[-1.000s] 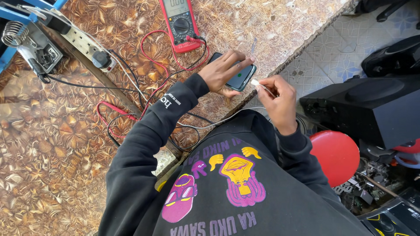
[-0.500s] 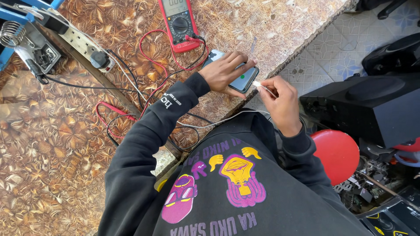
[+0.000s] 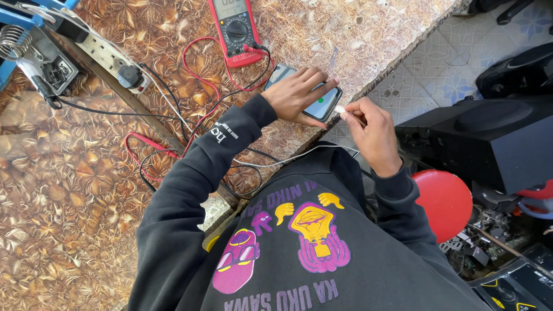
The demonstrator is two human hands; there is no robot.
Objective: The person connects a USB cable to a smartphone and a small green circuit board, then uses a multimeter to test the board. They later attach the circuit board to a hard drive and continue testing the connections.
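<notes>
My left hand (image 3: 296, 92) lies over a dark smartphone (image 3: 322, 105) that rests flat near the table's right edge, fingers spread across its screen and gripping it. My right hand (image 3: 368, 129) pinches a small white cable plug (image 3: 340, 109) right at the phone's lower end. A white cable (image 3: 288, 158) runs from the plug back across my chest. Whether the plug is seated in the phone is hidden by my fingers.
A red multimeter (image 3: 233, 29) with red and black leads (image 3: 196, 75) lies above the phone. A white power strip (image 3: 98, 52) and a soldering iron stand (image 3: 23, 52) sit at far left. Off the table edge stand a black speaker box (image 3: 489, 138) and a red round stool (image 3: 446, 201).
The phone has gone from being held raised to lying flat on the table under my left hand. My right hand has brought the white plug up against the phone's end.
</notes>
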